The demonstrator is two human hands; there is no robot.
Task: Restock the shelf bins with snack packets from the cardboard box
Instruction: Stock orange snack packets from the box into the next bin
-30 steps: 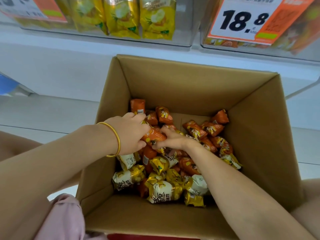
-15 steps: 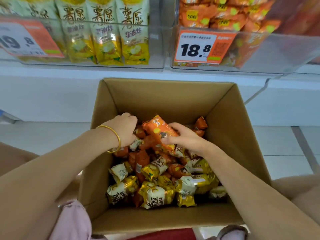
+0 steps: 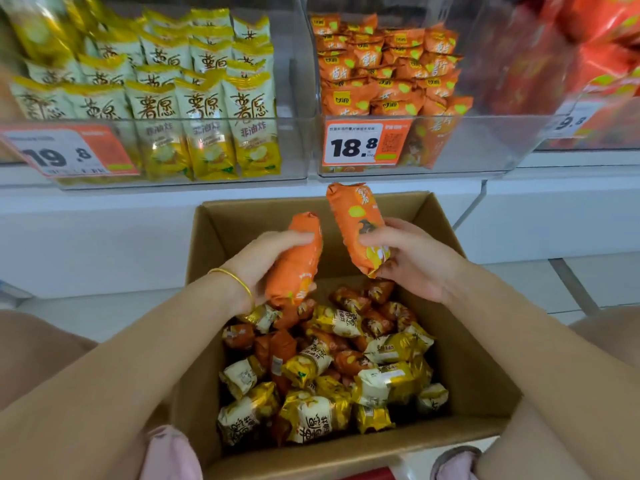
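Observation:
An open cardboard box on the floor holds several orange and yellow-white snack packets. My left hand, with a gold bangle at the wrist, grips an orange packet above the box. My right hand holds a second orange packet upright, its top near the shelf edge. Above, a clear bin holds orange packets behind an 18.8 price tag. To its left a clear bin holds yellow-white packets.
A 19.8 price tag hangs on the left bin. At the upper right a third bin with red packets is blurred. White shelf fronts and pale floor tiles surround the box. My knees flank it.
Both hands have risen out of the box, each now holding an orange packet. The view has tilted up, bringing more of the shelf bins into sight.

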